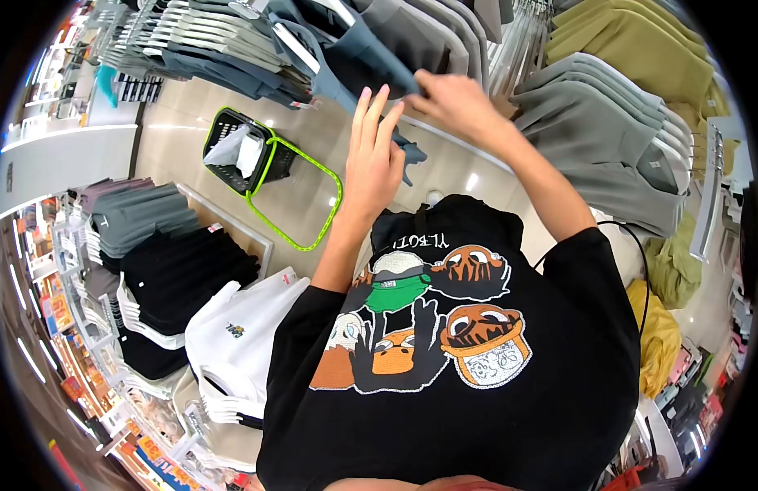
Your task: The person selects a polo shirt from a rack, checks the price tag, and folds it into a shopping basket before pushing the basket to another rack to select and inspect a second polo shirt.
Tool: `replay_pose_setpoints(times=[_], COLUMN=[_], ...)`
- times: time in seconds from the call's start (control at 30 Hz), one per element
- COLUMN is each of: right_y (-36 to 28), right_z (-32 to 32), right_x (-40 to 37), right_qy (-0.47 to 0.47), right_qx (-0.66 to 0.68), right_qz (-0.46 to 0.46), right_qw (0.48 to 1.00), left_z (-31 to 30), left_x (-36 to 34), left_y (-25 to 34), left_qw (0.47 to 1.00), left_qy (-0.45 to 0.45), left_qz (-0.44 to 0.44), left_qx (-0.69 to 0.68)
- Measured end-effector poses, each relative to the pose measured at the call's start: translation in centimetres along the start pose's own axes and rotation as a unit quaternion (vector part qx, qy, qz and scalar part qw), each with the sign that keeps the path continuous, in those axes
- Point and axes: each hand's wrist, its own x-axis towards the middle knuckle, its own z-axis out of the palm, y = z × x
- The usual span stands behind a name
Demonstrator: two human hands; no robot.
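R hand (418, 88): fingers bent tog., clamped on edge of blue-gray top (358, 69), slightly blurred. L hand (376, 151): open, fingers nearly straight, tips by same top's lower edge; can't tell if touching. Top is on white hanger (297, 47), upper ctr. Beyond, to R: gray tops (604, 143). To L, on floor (178, 106): black basket (272, 164) w/ green handle (291, 239), white items (238, 151) inside.

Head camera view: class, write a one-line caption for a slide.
Left hand and right hand at a blue-grey garment; a black basket with a green handle on the floor.
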Motion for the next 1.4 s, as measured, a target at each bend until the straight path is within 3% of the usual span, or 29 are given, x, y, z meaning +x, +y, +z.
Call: replay_pose_setpoints(times=[0.1, 0.17, 0.43, 0.5, 0.57, 0.63, 0.7, 0.77, 0.83, 0.9, 1.03, 1.23, 1.3, 1.33, 1.37, 1.4], right_y=[-2.7, -4.1, -5.4, -6.1, -6.9, -6.7, -5.7, -3.6, -1.4, 0.0, 4.1, 5.9, 6.3, 6.5, 6.7, 6.8], right_z=[0.9, 0.3, 0.9, 0.9, 0.2, -0.1, -0.5, -0.9, -3.7, -5.6, -8.4, -9.4, -9.4, -9.4, -9.2, -9.0], right_x=[-1.1, -1.3, -3.7, -4.3, -4.7, -5.3, -5.7, -5.3, -5.0, -4.0, -2.2, -0.9, -0.6, -0.5, -0.5, -0.5], right_qy=[0.018, -0.027, -0.019, -0.032, -0.065, -0.026, 0.138, 0.165, 0.083, 0.097, 0.031, 0.001, -0.018, -0.034, -0.036, -0.022], right_qx=[0.101, 0.150, 0.155, 0.159, 0.206, 0.206, 0.271, 0.384, 0.386, 0.393, 0.482, 0.489, 0.511, 0.534, 0.533, 0.526], right_qz=[-0.101, -0.110, -0.120, -0.120, -0.050, -0.054, -0.053, 0.004, 0.084, 0.074, 0.080, 0.114, 0.118, 0.123, 0.122, 0.127], right_qw=[0.990, 0.982, 0.980, 0.980, 0.975, 0.977, 0.951, 0.908, 0.915, 0.911, 0.872, 0.865, 0.851, 0.836, 0.836, 0.841], left_z=[0.0, -0.6, -1.2, -1.4, -1.3, -1.5, -1.9, -2.1, -2.3, -2.8, -3.3, -3.4, -3.3, -3.0, -3.0, -3.1], left_x=[0.6, 0.6, -0.3, -0.7, -1.0, -1.0, -1.3, -1.6, -1.9, -2.2, -2.7, -3.8, -3.7, -4.0, -4.4, -4.8], left_y=[0.1, -0.4, -0.5, -0.4, -1.0, -1.2, -1.5, -1.9, -1.9, -1.9, -1.6, -1.4, -0.9, -1.1, -1.6, -2.1], left_qw=[0.998, 0.998, 0.995, 0.998, 0.998, 0.997, 0.996, 0.995, 0.994, 0.994, 0.993, 0.991, 0.965, 0.953, 0.952, 0.954], left_qy=[0.012, 0.021, 0.028, 0.029, 0.036, 0.058, 0.058, 0.061, 0.062, 0.063, 0.073, 0.103, 0.237, 0.266, 0.267, 0.213], left_qz=[-0.002, 0.001, -0.008, -0.027, -0.015, -0.003, -0.039, -0.053, -0.056, -0.057, -0.065, -0.081, -0.090, -0.145, -0.146, -0.213], left_qx=[0.059, 0.064, 0.096, 0.040, 0.049, 0.046, 0.060, 0.066, 0.065, 0.069, 0.066, 0.034, 0.067, 0.032, 0.032, 0.004])
